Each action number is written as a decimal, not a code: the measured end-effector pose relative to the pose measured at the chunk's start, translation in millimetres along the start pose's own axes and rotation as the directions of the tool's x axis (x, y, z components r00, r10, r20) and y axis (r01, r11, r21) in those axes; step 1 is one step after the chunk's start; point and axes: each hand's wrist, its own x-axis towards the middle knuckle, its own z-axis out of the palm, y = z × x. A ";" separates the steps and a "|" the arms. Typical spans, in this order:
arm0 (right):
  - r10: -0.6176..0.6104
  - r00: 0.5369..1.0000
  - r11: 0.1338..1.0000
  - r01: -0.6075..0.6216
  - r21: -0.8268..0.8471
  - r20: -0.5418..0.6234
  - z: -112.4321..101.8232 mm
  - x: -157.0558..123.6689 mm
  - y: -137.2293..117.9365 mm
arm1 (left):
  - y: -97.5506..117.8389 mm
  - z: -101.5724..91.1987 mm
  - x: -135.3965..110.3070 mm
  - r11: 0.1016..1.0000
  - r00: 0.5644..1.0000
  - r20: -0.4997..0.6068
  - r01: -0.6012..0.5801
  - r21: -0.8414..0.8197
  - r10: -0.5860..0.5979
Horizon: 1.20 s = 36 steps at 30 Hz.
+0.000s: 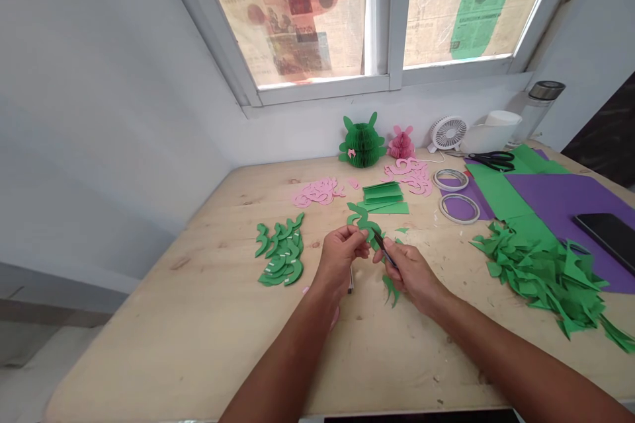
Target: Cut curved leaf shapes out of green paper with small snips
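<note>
My left hand [344, 248] pinches a curved green paper cutout [364, 219] above the middle of the table. In my right hand [407, 271] is a small pair of scissors [380, 241], its dark blades against the paper's right side. Fingers hide the handles and part of the cutout. Green scraps [391, 289] lie just below my right hand. To the left sits a pile of curved green cutouts [282, 258], several with small white strips. Folded green paper [383, 194] lies beyond my hands.
Pink cutouts [319, 192] lie behind. Tape rolls [459, 209], black scissors [493, 160], purple sheets [570, 198], a phone [608, 234] and a heap of green scraps [550, 281] are at right. A green paper figure [362, 145] and a small fan [448, 133] stand by the wall.
</note>
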 end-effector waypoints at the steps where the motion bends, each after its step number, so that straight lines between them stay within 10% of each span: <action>1: -0.001 1.000 1.000 0.001 -0.007 -0.001 0.0 0.0 -0.1 | 0.1 0.0 0.0 1.000 1.000 -0.001 0.000 0.002 0.000; 36: -0.032 0.999 0.995 0.028 -0.096 -0.040 0.0 0.7 1.4 | -1.6 -2.9 2.1 0.999 1.000 0.017 -0.011 0.041 0.010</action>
